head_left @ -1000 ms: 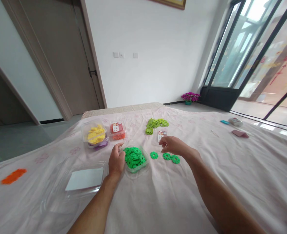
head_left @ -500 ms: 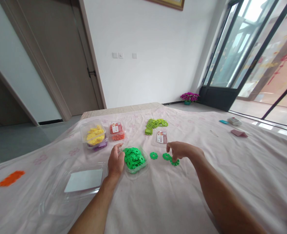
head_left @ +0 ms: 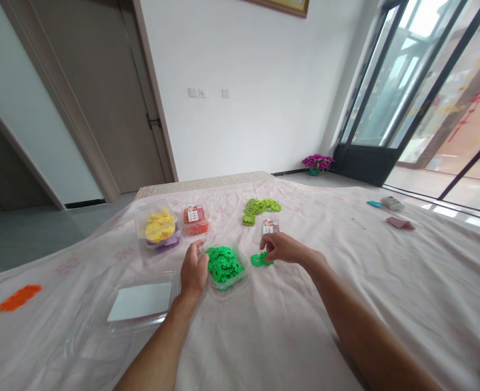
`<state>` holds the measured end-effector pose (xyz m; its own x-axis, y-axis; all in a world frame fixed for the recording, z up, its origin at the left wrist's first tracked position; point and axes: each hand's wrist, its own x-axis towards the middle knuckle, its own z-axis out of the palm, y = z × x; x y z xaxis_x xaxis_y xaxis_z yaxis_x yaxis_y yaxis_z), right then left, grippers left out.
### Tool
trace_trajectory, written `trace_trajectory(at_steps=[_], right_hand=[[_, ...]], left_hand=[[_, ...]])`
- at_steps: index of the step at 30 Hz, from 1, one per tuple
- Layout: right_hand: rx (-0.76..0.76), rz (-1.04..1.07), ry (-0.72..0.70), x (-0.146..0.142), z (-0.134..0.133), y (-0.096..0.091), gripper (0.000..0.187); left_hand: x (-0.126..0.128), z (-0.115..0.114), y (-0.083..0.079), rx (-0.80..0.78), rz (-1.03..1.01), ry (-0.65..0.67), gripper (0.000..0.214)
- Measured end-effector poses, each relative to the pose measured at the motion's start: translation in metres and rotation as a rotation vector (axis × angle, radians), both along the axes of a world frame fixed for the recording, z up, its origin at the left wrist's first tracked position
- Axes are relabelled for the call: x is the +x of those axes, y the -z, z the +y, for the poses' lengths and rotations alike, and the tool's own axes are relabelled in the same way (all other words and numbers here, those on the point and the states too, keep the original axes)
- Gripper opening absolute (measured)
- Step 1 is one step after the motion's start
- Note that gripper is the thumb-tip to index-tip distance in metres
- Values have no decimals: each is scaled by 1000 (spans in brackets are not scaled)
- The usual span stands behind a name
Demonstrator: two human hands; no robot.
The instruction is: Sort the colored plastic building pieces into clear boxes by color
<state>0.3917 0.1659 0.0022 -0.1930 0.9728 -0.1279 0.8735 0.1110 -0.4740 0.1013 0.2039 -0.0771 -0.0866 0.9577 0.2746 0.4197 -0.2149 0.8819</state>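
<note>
My left hand (head_left: 194,269) grips the left side of a clear plastic box (head_left: 227,293), thumb near its rim and fingers around the far corner. Green snowflake discs (head_left: 225,264) are heaped inside that box. Just right of it, my right hand (head_left: 286,248) reaches down with its fingers pinched on green snowflake discs (head_left: 259,259) lying close together on the cloth. The fingertips partly cover those discs, so their exact hold is hard to see. Behind this hand lies a labelled clear lid (head_left: 271,225).
Light-green discs (head_left: 260,206) lie joined further back. To the left stand a box with yellow discs (head_left: 158,225) over purple ones and a box of red discs (head_left: 196,220). A large clear lid (head_left: 142,301) and orange discs (head_left: 20,297) lie at front left.
My right hand has moved left toward the box, bringing the farther green discs beside the nearest one. My left hand stays on the box.
</note>
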Motion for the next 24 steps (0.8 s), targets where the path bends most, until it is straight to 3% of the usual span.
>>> trace_trajectory(at_steps=[3,7,11,15,19,21,24], right_hand=[[6,37,-1,-16,4,10,41],[-24,-23,6,-16,6,21,30],[21,48,59,-16,6,20,24],[147,358,170,-38,8,18,20],[183,705,97,-59,7,14,34],[235,631,122,-56,7,10,35],[330,232,307,-33,9,11,39]], left_hand=[[0,0,1,1,-7,4,41],[0,0,-1,5,-10,-4,41],[0,-1,-2,-10,-12,0,42],[0,-2,-2,-8,-9,1,42],[0,-4,-5,-25,-17,5,41],[0,-5,-5,-31,-22,-1,40],[1,-4,-1,-29,-22,-18,41]])
